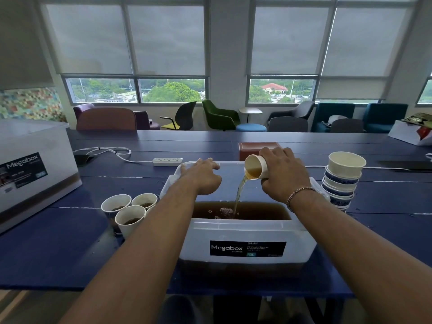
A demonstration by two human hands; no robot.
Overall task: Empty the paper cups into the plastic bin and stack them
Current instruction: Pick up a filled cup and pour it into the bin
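A clear plastic bin [245,228] with a Megabox label stands at the table's near edge, part full of brown liquid. My right hand [282,174] holds a white paper cup [256,166] tipped to the left over the bin, and a thin brown stream falls from it into the liquid. My left hand [202,174] rests on the bin's far left rim, fingers curled. Left of the bin stand several paper cups [129,210] with dark liquid in them. To the right a leaning stack of empty cups [342,181] rises from the table.
A large Megabox crate [30,169] sits at the far left. A white power strip [167,161] with its cable lies beyond the bin, next to a brown box [254,147]. A white bag [413,132] is at the far right. Chairs line the windows.
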